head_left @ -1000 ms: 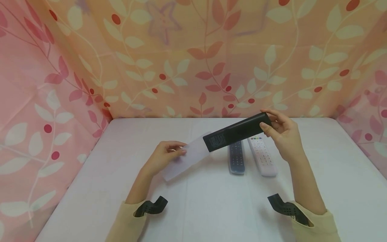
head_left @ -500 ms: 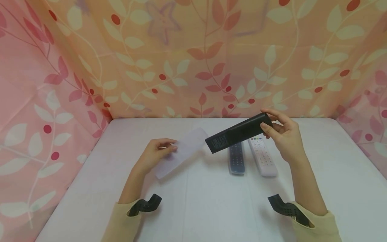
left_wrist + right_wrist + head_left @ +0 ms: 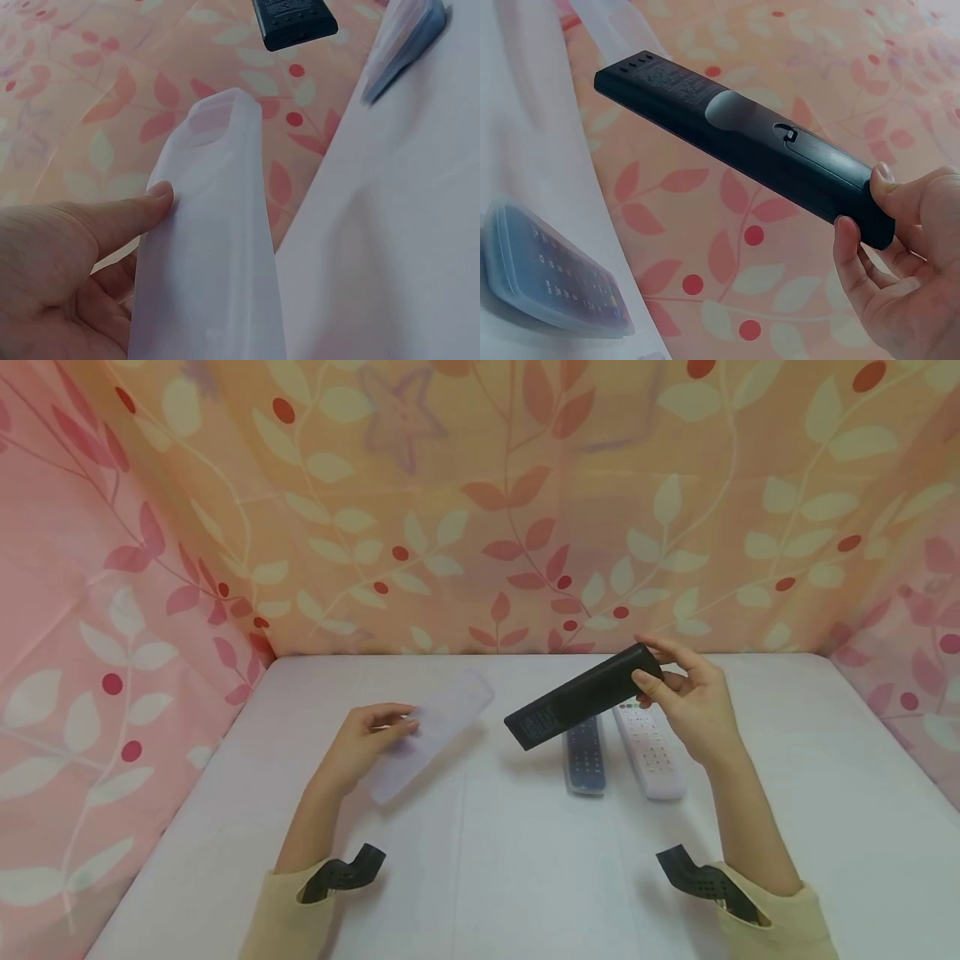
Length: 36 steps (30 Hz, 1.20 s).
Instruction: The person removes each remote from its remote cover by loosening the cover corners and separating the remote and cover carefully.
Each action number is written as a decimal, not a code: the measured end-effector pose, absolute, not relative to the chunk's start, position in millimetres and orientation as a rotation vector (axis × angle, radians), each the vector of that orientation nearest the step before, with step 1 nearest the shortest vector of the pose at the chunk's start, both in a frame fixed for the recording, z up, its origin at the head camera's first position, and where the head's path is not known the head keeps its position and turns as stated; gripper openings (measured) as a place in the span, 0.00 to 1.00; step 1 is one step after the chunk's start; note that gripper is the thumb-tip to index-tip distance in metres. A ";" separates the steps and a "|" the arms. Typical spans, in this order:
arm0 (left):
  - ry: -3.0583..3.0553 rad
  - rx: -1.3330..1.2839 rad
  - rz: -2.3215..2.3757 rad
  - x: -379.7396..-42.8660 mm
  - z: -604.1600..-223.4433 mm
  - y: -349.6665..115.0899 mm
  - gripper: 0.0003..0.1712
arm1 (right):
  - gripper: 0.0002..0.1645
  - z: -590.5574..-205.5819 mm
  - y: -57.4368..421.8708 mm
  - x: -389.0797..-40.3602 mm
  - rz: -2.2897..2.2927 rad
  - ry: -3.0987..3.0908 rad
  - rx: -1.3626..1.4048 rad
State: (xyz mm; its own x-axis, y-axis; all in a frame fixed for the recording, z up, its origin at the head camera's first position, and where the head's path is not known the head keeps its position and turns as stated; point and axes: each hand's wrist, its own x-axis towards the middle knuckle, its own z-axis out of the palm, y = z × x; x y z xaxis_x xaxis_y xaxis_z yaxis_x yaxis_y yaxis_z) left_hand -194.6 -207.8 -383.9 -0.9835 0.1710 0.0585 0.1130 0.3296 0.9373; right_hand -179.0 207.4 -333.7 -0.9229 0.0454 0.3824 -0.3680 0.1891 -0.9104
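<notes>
A black remote control (image 3: 581, 697) is held up by its far end in my right hand (image 3: 690, 706), tilted, its back with the battery cover (image 3: 825, 169) showing in the right wrist view. My left hand (image 3: 363, 743) pinches a translucent silicone remote cover (image 3: 435, 735) by its side edge. An opening shows near the top end of the cover (image 3: 210, 187) in the left wrist view. The remote and the cover are apart, with a gap between their near ends.
Two remotes in clear covers lie on the white table (image 3: 510, 877) under the right hand: a dark one (image 3: 585, 760) and a white one (image 3: 651, 752). Floral curtains (image 3: 480, 510) rise at the back and both sides. Both wrists carry black camera mounts (image 3: 345, 872).
The cover has come away from the end of the black remote and moved left with my left hand. My right hand stays nearly in place, the remote tipping slightly further down.
</notes>
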 end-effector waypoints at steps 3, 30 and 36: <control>2.526 0.281 1.784 -191.8 -384.9 -212.5 0.20 | 0.25 -333.5 205.7 -178.3 1.756 -2.188 0.296; 2.590 0.171 1.733 -176.2 -379.6 -260.1 0.21 | 0.23 -338.2 188.2 -174.5 1.846 -2.181 0.385; 2.563 0.091 1.744 -172.5 -381.3 -270.0 0.23 | 0.18 -341.4 185.0 -176.5 2.040 -2.042 0.448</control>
State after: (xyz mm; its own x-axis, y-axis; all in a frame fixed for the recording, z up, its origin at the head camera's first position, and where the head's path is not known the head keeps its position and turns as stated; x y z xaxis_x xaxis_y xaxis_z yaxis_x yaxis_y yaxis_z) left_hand -172.5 -270.0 -381.3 -0.9975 0.0709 -0.0003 0.0257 0.3662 0.9302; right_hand -176.5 185.0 -341.4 -0.9293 -0.0588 0.3646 -0.3646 -0.0106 -0.9311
